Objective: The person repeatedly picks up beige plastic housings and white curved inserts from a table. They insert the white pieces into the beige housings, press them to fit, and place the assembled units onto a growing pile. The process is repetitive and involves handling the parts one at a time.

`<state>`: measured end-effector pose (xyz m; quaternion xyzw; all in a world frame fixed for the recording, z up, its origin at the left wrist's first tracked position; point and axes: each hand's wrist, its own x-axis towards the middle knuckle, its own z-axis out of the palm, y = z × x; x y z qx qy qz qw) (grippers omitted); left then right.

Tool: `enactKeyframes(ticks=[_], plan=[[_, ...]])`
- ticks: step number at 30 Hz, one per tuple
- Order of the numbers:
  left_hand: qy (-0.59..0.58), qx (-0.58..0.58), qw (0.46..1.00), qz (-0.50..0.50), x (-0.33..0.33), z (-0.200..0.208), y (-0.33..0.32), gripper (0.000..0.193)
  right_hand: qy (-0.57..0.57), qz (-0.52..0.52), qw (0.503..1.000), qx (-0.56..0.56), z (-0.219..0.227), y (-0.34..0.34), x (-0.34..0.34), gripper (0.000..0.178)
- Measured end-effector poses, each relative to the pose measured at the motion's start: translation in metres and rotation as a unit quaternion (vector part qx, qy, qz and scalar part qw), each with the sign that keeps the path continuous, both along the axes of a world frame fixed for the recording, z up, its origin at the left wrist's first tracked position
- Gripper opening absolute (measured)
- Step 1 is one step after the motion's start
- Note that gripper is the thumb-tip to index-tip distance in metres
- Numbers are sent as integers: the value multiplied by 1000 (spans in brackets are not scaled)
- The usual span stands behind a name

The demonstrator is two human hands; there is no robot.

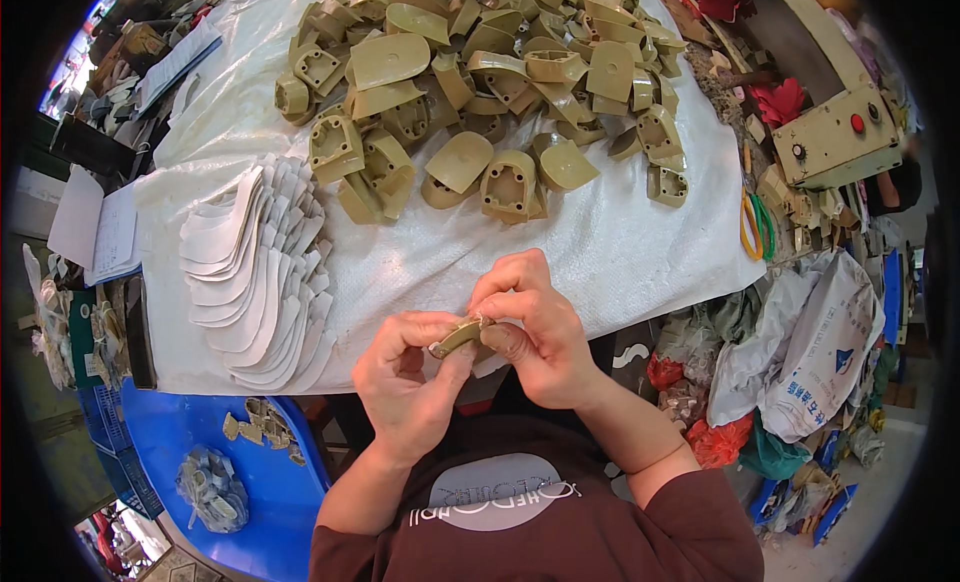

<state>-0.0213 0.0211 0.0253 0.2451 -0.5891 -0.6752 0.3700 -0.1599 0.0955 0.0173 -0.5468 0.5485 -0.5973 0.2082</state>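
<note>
Close to the table's near edge, my left hand (412,380) is closed, its thumb and fingers gripping a small olive-tan moulded piece (460,336) from the left. My right hand (537,334) pinches at the right end of that piece, where a thin pale bit shows between the fingertips. Fingers hide most of the held piece. Beyond both hands spreads a heap of glossy olive-tan moulded pieces (391,60), shaped like shoe heels, some with hollow undersides and holes showing. To the left lies an overlapping stack of white curved flat pieces (250,272).
A white woven sheet (400,267) covers the table. At left below stands a blue tub (270,522) with a tied plastic bag (212,490) and small tan parts. On the right are a beige control box (838,137) with a red button, rubber bands (750,227) and filled bags (815,342).
</note>
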Motion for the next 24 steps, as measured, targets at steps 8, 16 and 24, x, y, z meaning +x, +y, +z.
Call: enactKeyframes(ticks=[8, 16, 24], plan=[[-52, -91, 994, -4, -1, -3, -1, 16, 32, -32, 999, 17, 5, 0, 0, 15], [-81, -267, 959, 42, -4, 3, -5, 14, 29, -3, 1000, -8, -4, 8, -3, 24], [-27, -436, 900, 18, 3, -10, -11, 20, -251, 133, 945, 162, 4, 14, -26, 58]])
